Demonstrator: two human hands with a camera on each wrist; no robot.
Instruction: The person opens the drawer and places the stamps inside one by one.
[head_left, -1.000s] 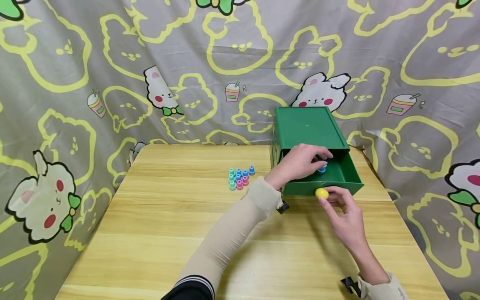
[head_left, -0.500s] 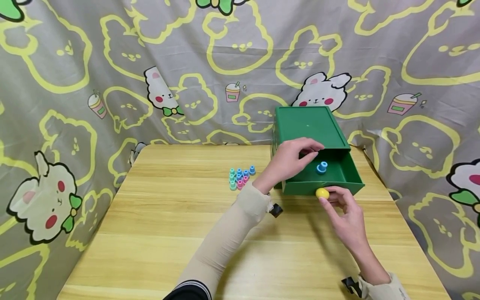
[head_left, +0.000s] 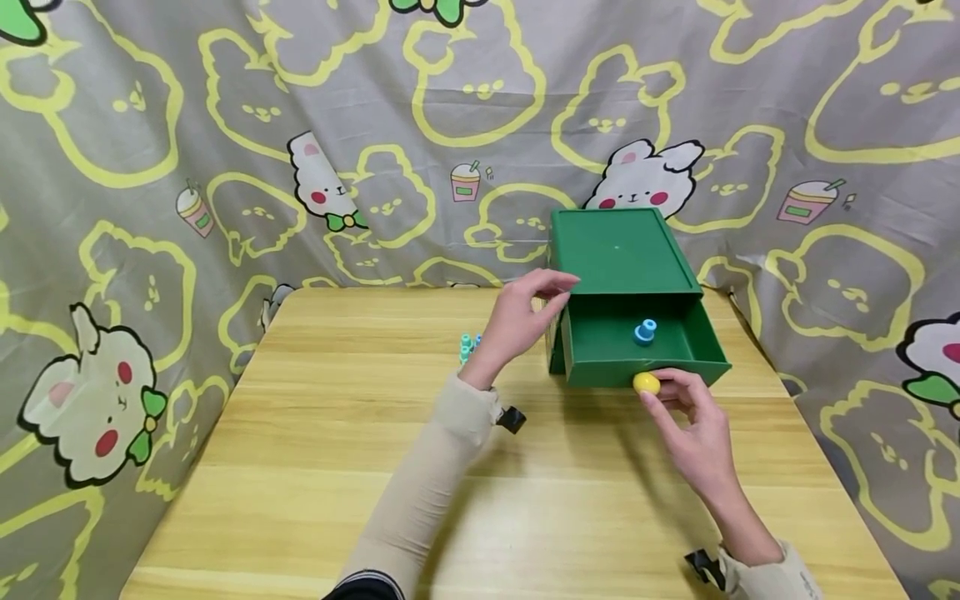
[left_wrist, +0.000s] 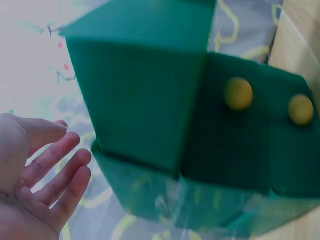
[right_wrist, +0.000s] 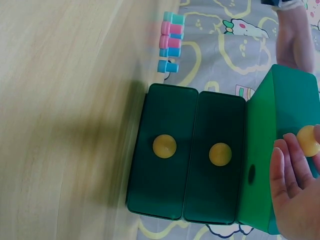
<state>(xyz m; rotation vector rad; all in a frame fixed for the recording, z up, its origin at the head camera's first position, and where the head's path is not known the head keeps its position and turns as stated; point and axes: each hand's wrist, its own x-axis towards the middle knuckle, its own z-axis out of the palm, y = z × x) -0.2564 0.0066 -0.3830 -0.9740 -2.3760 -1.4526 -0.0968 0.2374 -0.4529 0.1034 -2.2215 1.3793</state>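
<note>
My right hand pinches the round yellow knob of the pulled-out top drawer in the green cabinet. Inside that drawer a blue flanged peg stands upright, wide end down. Just left of the drawer, at the cabinet's front left corner, hovers my left hand. In the left wrist view its fingers are spread and hold nothing. Behind it, teal pegs stand on the table, the others mostly hidden by the hand.
Two lower drawers stay closed, with yellow knobs facing front. Teal, pink and blue pegs stand beside the cabinet in the right wrist view. The wooden table meets a patterned cloth at the back and sides.
My left hand has let go of the blue peg and moved left, out of the drawer. The peg now stands uncovered inside. The right hand keeps its hold on the knob.
</note>
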